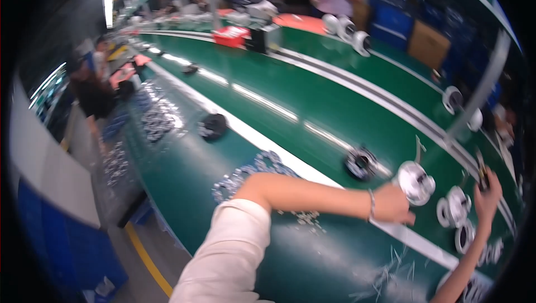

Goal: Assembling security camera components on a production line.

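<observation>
My left hand reaches across to the right with its fingers curled at the lower left rim of a white round housing. A thin pale wire sticks up from behind that housing. What the fingertips do is partly hidden by the back of the hand. Farther right, my right hand is closed around a small pair of pliers, blurred, pointing up and away. More white housings lie on the green belt between my arms. A dark ring-shaped part with wires lies left of the left hand.
A white rail divides the belt from the near green worktop. Clear ring parts, small pale bits, thin strips and a dark round part lie there. A red bin stands across the belt, where people work.
</observation>
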`<state>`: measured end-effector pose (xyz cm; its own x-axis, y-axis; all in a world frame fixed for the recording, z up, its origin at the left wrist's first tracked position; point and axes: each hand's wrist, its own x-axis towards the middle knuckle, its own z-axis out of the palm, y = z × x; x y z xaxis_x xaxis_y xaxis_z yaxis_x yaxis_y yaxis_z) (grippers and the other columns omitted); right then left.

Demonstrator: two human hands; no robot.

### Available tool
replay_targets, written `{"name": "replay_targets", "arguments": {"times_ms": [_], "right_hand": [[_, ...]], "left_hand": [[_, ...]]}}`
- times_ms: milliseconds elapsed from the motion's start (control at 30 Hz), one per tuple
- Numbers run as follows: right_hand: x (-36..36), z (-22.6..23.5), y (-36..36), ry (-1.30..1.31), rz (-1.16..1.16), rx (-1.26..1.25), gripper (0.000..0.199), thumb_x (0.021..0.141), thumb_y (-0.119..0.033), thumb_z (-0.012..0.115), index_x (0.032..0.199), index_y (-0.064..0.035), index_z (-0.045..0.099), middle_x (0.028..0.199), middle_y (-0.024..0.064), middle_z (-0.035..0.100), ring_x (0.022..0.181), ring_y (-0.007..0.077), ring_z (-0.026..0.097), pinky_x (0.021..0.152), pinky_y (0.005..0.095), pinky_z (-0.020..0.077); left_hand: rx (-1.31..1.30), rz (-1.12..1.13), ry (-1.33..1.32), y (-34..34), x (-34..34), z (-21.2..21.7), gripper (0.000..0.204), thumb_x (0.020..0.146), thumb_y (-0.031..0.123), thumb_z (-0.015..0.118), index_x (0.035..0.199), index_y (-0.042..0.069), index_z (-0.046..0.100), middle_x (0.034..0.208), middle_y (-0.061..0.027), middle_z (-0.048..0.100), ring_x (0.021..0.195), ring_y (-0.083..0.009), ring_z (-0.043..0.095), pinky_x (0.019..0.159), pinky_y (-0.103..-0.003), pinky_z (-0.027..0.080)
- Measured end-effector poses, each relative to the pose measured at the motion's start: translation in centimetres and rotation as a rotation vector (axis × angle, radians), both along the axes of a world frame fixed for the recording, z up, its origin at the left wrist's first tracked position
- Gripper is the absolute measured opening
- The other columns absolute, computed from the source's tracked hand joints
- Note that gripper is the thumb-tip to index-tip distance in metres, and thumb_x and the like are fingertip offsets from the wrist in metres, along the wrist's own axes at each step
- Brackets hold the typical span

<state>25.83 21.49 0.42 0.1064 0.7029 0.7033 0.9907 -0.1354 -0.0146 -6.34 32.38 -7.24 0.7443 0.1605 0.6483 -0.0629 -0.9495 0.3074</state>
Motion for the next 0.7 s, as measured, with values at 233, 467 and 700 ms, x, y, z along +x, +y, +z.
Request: {"name": "replay_targets", "arguments": {"times_ms": [233,467,700], "right_hand": [[-22.1,-0.2,-12.1,0.284,0.138,-0.421,0.039,0.061,-0.006,0.067,0.098,-0.0003,0.058,0.089,0.0171,0.059,0.085,0.0331,0.055,0.079,0.0392,0.0420],[-34.6,-9.3,-14.3,0.424,0.412,-0.671,0.044,0.062,-0.016,0.068,0.102,-0.0039,0.056,0.094,0.0155,0.057,0.085,0.0328,0.054,0.075,0.0417,0.0413],[-37.3,-12.8,-15.4,0.574,0.414,-0.570,0.053,0.057,-0.019,0.071,0.104,-0.0019,0.053,0.105,0.0127,0.048,0.096,0.0303,0.046,0.090,0.0481,0.0324]], "left_hand": [[-0.105,0.653,0.372,13.7,-2.3,-5.0,0.031,0.072,0.017,0.060,0.098,0.003,0.050,0.096,-0.0144,0.056,0.090,-0.0306,0.053,0.069,-0.039,0.048],[-0.265,0.636,0.755,14.6,-0.4,-7.6,0.049,0.063,0.016,0.067,0.107,0.004,0.051,0.101,-0.0162,0.058,0.096,-0.0294,0.057,0.079,-0.038,0.048],[-0.394,0.518,0.511,11.4,1.1,-5.8,0.035,0.052,0.017,0.065,0.084,0.007,0.065,0.077,-0.0172,0.062,0.074,-0.0322,0.060,0.073,-0.036,0.049]]}}
